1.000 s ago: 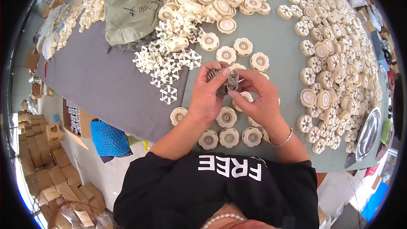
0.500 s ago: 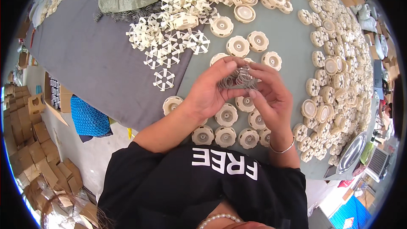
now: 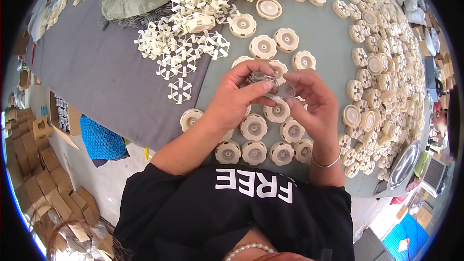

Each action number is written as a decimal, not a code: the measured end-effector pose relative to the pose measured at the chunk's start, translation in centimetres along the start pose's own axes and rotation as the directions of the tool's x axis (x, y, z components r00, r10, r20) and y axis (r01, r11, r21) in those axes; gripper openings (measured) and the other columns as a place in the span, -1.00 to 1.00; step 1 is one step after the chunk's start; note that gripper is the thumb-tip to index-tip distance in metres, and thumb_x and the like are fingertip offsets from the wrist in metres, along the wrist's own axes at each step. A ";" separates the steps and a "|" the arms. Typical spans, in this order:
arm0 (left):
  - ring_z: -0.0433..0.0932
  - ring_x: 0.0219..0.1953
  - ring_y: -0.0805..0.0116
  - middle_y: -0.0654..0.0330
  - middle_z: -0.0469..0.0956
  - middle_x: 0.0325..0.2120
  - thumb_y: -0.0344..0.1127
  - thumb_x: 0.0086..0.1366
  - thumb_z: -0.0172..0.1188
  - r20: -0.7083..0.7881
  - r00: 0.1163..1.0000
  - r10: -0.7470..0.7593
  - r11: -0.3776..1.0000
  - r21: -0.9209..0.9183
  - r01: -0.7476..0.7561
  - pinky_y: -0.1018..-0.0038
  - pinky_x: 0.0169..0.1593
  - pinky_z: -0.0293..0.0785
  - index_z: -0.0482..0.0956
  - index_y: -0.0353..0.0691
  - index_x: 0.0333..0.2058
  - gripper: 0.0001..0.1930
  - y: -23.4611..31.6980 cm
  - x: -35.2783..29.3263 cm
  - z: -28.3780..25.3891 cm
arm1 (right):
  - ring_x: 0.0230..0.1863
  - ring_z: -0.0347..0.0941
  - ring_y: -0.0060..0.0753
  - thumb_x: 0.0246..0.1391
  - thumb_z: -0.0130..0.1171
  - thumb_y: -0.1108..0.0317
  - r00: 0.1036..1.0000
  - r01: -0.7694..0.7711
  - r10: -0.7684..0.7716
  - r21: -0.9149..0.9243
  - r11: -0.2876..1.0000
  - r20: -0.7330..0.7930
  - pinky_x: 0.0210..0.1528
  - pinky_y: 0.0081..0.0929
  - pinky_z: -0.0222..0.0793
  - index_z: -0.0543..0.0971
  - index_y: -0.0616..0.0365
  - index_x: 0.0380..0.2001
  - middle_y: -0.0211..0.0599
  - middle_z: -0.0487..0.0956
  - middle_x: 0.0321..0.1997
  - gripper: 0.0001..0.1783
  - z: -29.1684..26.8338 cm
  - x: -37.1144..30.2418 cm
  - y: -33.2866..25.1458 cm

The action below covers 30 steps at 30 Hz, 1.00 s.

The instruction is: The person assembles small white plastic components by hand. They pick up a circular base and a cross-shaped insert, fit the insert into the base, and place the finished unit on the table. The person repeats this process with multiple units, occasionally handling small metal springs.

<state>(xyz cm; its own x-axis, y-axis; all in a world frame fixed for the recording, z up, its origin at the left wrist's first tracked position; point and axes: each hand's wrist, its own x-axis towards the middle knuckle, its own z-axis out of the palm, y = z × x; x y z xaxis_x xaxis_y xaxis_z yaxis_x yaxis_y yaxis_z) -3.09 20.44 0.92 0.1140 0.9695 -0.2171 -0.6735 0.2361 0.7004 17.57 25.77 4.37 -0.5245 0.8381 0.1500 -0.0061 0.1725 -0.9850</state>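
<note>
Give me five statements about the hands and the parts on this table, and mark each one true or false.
1. Both hands meet over the table, holding small metal springs between them. True.
2. The right hand wears a thin bracelet at the wrist. True.
3. The left hand lies flat on the grey cloth. False: it is raised, fingers curled around the springs.
4. The white spoked wheels lie to the right of the hands. False: they lie up and to the left.
5. Round cream discs sit in rows below the hands. True.
</note>
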 end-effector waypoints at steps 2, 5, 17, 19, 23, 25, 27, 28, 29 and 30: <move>0.67 0.05 0.33 0.19 0.58 0.14 -0.48 0.41 0.26 -0.069 0.997 -0.044 0.999 -0.025 0.042 0.34 0.04 0.74 0.56 -0.13 0.10 -0.69 0.1 0.0 -0.4 | -0.08 0.56 -0.55 0.11 0.25 0.71 0.999 0.024 -0.024 0.004 1.000 -0.045 -0.01 -0.55 0.55 0.63 0.29 0.08 -0.36 0.55 0.00 -0.57 -1.5 0.4 0.5; 0.68 0.03 0.34 0.16 0.60 0.13 -0.49 0.42 0.25 -0.090 0.995 -0.041 0.997 -0.067 0.035 0.34 0.06 0.73 0.55 -0.15 0.12 -0.67 -0.2 0.5 -0.8 | -0.20 0.55 -0.54 0.11 0.32 0.65 0.966 -0.042 0.003 -0.147 0.988 -0.257 -0.07 -0.53 0.55 0.68 0.22 0.00 -0.35 0.60 -0.07 -0.64 -3.3 1.5 0.9; 0.69 -0.19 0.44 0.23 0.65 -0.06 -0.35 0.51 0.23 -0.057 0.991 -0.124 0.988 -0.101 0.118 0.47 -0.15 0.73 0.54 -0.19 0.17 -0.69 -0.7 0.9 -1.3 | -0.27 0.54 -0.36 0.10 0.47 0.37 0.980 -0.145 0.013 -0.675 0.723 -0.197 -0.16 -0.38 0.53 0.73 0.12 -0.02 -0.29 0.63 -0.18 -0.65 -6.3 2.5 5.4; 0.66 -0.26 0.46 0.26 0.65 -0.09 -0.30 0.53 0.23 -0.053 0.988 -0.143 0.986 -0.100 0.137 0.52 -0.26 0.67 0.54 -0.16 0.18 -0.69 -0.7 0.8 -1.2 | -0.28 0.54 -0.38 0.10 0.47 0.37 0.977 -0.145 -0.007 -0.690 0.710 -0.212 -0.19 -0.40 0.52 0.73 0.11 -0.02 -0.30 0.63 -0.17 -0.65 -6.2 2.5 5.6; 0.61 -0.35 0.50 0.30 0.65 -0.15 -0.22 0.56 0.21 -0.052 0.980 -0.192 0.976 -0.111 0.185 0.60 -0.40 0.51 0.55 -0.11 0.18 -0.70 -0.9 0.8 -1.0 | -0.25 0.55 -0.42 0.07 0.50 0.40 0.988 -0.001 -0.095 -0.627 0.779 -0.120 -0.18 -0.43 0.52 0.73 0.09 -0.02 -0.30 0.66 -0.11 -0.63 -4.8 2.4 3.3; 0.59 -0.38 0.51 0.30 0.64 -0.17 -0.19 0.57 0.19 -0.058 0.977 -0.205 0.975 -0.099 0.198 0.61 -0.42 0.48 0.55 -0.11 0.17 -0.70 -1.0 0.6 -0.7 | -0.21 0.57 -0.43 0.05 0.51 0.45 0.995 0.098 -0.092 -0.378 0.921 0.033 -0.16 -0.43 0.52 0.73 0.11 -0.03 -0.29 0.68 -0.07 -0.63 -2.6 2.0 1.6; 0.57 -0.40 0.51 0.30 0.64 -0.19 -0.16 0.59 0.16 -0.058 0.978 -0.200 0.978 -0.061 0.197 0.60 -0.42 0.49 0.55 -0.12 0.16 -0.70 -1.0 0.5 -0.2 | -0.16 0.58 -0.44 0.05 0.50 0.49 0.986 0.157 -0.138 -0.242 0.957 0.097 -0.12 -0.43 0.54 0.73 0.14 -0.04 -0.28 0.69 -0.04 -0.64 -1.5 1.8 1.6; 0.55 -0.42 0.52 0.29 0.64 -0.20 -0.14 0.59 0.15 -0.042 0.980 -0.197 0.978 -0.074 0.193 0.60 -0.44 0.47 0.56 -0.12 0.14 -0.71 -1.0 0.6 -0.2 | -0.14 0.59 -0.45 0.06 0.49 0.51 0.982 0.186 -0.169 -0.250 0.950 0.087 -0.10 -0.43 0.55 0.72 0.15 -0.04 -0.28 0.70 -0.03 -0.65 -1.3 1.6 2.3; 0.53 -0.44 0.52 0.29 0.64 -0.20 -0.13 0.60 0.14 -0.026 0.981 -0.192 0.978 -0.087 0.189 0.61 -0.46 0.45 0.56 -0.13 0.13 -0.71 -1.0 0.6 -0.2 | -0.11 0.59 -0.45 0.07 0.49 0.53 0.977 0.214 -0.200 -0.258 0.942 0.079 -0.08 -0.43 0.56 0.72 0.17 -0.05 -0.27 0.70 -0.03 -0.66 -1.2 1.5 2.8; 0.51 -0.47 0.53 0.28 0.64 -0.21 -0.11 0.60 0.13 -0.012 0.983 -0.185 0.978 -0.102 0.183 0.61 -0.48 0.42 0.57 -0.13 0.11 -0.71 -1.0 0.6 -0.2 | -0.10 0.60 -0.46 0.09 0.47 0.55 0.984 0.179 -0.177 -0.099 0.979 0.028 -0.07 -0.42 0.57 0.71 0.19 -0.05 -0.29 0.71 -0.04 -0.68 -0.9 1.4 2.9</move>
<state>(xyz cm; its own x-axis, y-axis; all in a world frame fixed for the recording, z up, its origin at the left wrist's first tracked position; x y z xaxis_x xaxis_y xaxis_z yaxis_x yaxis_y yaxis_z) -2.55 20.82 -0.06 0.2279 0.9084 -0.3506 -0.7123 0.4011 0.5760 17.57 27.94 1.85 -0.5385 0.7795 0.3199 -0.0153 0.3705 -0.9287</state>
